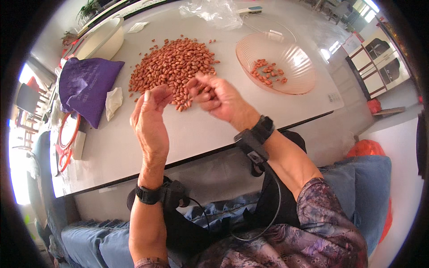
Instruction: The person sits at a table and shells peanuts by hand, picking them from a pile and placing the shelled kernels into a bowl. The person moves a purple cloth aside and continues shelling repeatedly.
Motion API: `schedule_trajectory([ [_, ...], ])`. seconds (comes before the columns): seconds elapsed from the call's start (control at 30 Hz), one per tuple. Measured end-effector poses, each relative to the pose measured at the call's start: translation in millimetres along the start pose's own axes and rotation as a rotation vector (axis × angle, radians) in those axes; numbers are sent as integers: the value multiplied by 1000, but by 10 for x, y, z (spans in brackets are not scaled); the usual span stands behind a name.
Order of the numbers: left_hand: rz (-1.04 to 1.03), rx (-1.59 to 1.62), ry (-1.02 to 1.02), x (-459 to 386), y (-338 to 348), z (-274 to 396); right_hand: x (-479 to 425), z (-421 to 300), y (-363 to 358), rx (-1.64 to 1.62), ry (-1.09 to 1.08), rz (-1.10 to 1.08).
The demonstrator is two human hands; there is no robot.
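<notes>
A heap of shelled, red-skinned peanuts lies on the white table in front of me, with a few strays around its edge. My left hand is at the near left of the heap, fingers bent and blurred; its palm side is hidden. At the near right edge, my right hand is half curled, palm turned up, with several peanuts cupped in its fingers. A clear pinkish ribbed bowl stands to the right, holding a small scatter of peanuts on its bottom.
A purple cloth bag and a crumpled white tissue lie left of the heap. Behind them sits a cream basin. A red-framed hand mirror is near the left edge. Clear plastic wrap and a brush lie at the back.
</notes>
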State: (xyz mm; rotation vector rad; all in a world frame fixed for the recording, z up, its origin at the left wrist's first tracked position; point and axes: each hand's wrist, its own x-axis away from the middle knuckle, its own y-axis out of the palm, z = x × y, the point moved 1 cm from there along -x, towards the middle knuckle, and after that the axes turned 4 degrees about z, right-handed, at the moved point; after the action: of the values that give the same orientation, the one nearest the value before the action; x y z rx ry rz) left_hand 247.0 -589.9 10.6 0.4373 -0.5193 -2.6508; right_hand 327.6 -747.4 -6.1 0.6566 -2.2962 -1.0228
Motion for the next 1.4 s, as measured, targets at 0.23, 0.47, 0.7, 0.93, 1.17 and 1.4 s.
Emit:
schedule_trajectory([
  [0.23, 85, -111, -17, 35, -33, 183, 385, -990, -298, 130, -449, 60],
  [0.47, 70, -123, 1, -34, -145, 124, 586, -1536, -1208, 207, -500, 715],
  [0.7, 139, -181, 7, -68, -323, 185, 737, -1345, -830, 460, -694, 823],
  [0.93, 63, -722, 74, -115, -366, -13, 576, -900, -351, 1058, -1077, 658],
  [1.17, -413, -1300, 427, -30, -211, -377, 134, 12, -70, 1741, -1027, 92],
  [1.4, -615, -1358, 552, 23, -182, -336, 127, 231, -235, 2138, -955, -134],
])
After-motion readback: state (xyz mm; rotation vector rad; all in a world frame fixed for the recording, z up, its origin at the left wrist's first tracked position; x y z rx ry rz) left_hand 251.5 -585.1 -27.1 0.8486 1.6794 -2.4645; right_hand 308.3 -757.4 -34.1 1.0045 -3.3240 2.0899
